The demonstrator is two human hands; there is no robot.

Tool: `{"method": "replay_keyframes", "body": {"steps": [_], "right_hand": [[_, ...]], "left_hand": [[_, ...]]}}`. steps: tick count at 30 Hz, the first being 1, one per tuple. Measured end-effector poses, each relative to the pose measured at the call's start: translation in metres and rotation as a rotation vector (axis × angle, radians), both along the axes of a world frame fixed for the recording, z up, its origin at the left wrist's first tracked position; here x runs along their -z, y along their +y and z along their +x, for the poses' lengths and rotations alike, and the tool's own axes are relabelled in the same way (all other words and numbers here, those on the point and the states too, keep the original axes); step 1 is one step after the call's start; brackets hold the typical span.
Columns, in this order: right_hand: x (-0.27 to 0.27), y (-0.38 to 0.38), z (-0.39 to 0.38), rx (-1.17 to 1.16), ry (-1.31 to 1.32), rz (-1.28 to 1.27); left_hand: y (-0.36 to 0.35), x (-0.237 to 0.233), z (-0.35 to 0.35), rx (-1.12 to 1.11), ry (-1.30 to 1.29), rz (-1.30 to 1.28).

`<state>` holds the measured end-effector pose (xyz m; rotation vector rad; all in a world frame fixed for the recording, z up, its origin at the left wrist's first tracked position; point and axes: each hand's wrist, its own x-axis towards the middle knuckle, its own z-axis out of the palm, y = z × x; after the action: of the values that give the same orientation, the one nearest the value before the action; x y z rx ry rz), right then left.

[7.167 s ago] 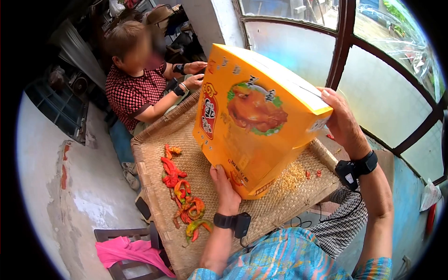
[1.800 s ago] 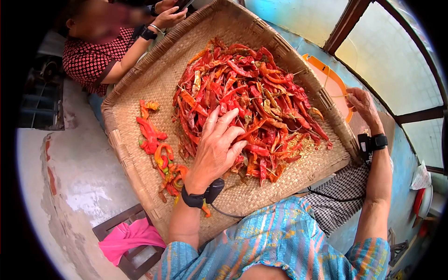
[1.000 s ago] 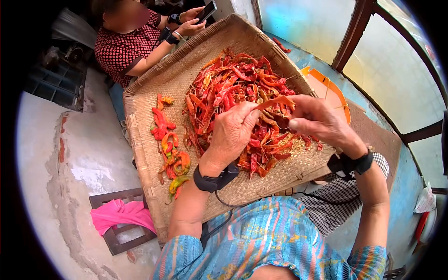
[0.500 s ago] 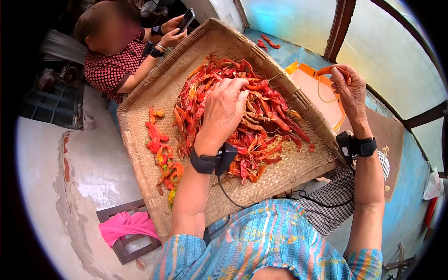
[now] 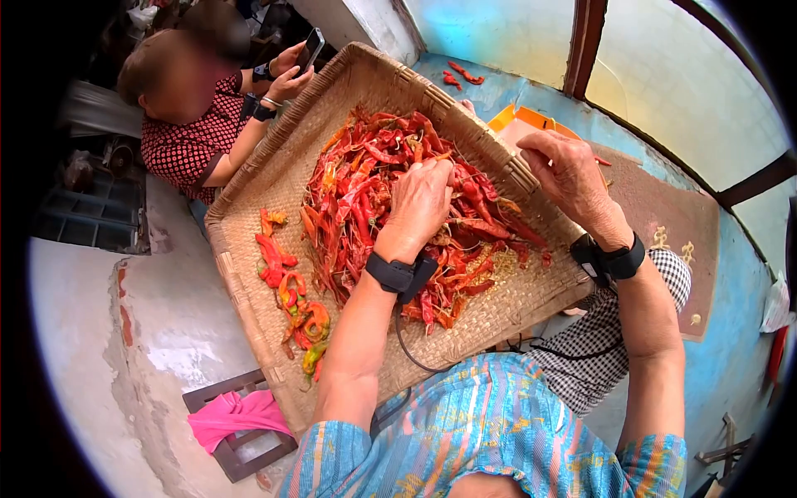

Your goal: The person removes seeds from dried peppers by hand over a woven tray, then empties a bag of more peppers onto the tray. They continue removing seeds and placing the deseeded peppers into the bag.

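Observation:
A large heap of dried red peppers (image 5: pixel 357 195) lies in a square woven basket (image 5: pixel 531 286). My left hand (image 5: pixel 420 202) rests on the heap with its fingers bent and together; the fingertips, and whatever they grip, are hidden among the peppers. Over the basket's right rim is my right hand (image 5: pixel 569 176), its fingers curved and partly apart, with no pepper visible in them. Along the basket's left side lies a smaller group of orange, red and green peppers (image 5: pixel 292 290). Beyond the right rim is an orange-edged box (image 5: pixel 544 118), partly covered by my right hand.
A person (image 5: pixel 195 141) at the upper left holds a phone (image 5: pixel 310 50). Loose red peppers (image 5: pixel 466 73) lie on the blue surface by the window. A pink cloth (image 5: pixel 241 419) hangs on a dark wooden frame (image 5: pixel 237 461) at the lower left. A brown mat (image 5: pixel 664 212) lies at right.
My right hand has come left and down towards the basket, and the pepper it held no longer shows in its fingers. My left hand has shifted slightly right and down on the heap.

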<state>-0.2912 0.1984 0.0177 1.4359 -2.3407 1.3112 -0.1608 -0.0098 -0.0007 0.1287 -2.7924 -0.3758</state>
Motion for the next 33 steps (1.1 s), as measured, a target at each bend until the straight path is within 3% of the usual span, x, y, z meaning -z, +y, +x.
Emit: {"method": "replay_keyframes", "body": {"steps": [3, 8, 12, 14, 19, 23, 26, 27, 29, 31, 33], "right_hand": [[0.01, -0.006, -0.004, -0.082, 0.079, -0.088], [0.007, -0.004, 0.008, -0.107, 0.05, -0.105], [0.006, -0.013, 0.026, -0.251, -0.217, -0.099], [0.0, -0.015, 0.036, -0.304, -0.348, -0.035], [0.011, -0.019, 0.045, -0.337, -0.172, -0.122], [0.006, -0.015, 0.042, -0.287, -0.149, -0.174], [-0.012, -0.006, 0.025, -0.09, -0.114, -0.274], [-0.016, -0.004, 0.019, -0.018, -0.108, -0.299], [-0.012, 0.0, 0.001, 0.05, -0.112, -0.334], [-0.002, 0.006, -0.015, 0.085, -0.058, -0.277], [0.004, 0.012, -0.021, 0.241, 0.042, 0.129]], "left_hand": [[0.006, -0.005, 0.008, -0.007, -0.024, 0.043], [0.018, -0.025, 0.021, -0.158, 0.213, 0.504], [0.029, -0.033, 0.033, -0.139, 0.331, 0.797], [0.036, -0.033, 0.035, -0.121, 0.356, 0.817], [0.061, -0.029, 0.038, -0.036, 0.331, 1.166], [0.063, -0.022, 0.036, -0.078, 0.35, 1.246], [0.064, -0.025, 0.04, -0.208, 0.201, 0.596], [0.066, -0.023, 0.04, -0.207, 0.199, 0.6], [0.069, -0.012, 0.04, 0.035, 0.164, -0.057], [0.07, 0.01, 0.041, 0.044, 0.107, 0.001], [0.069, 0.024, 0.04, -0.028, 0.08, -0.175]]}}
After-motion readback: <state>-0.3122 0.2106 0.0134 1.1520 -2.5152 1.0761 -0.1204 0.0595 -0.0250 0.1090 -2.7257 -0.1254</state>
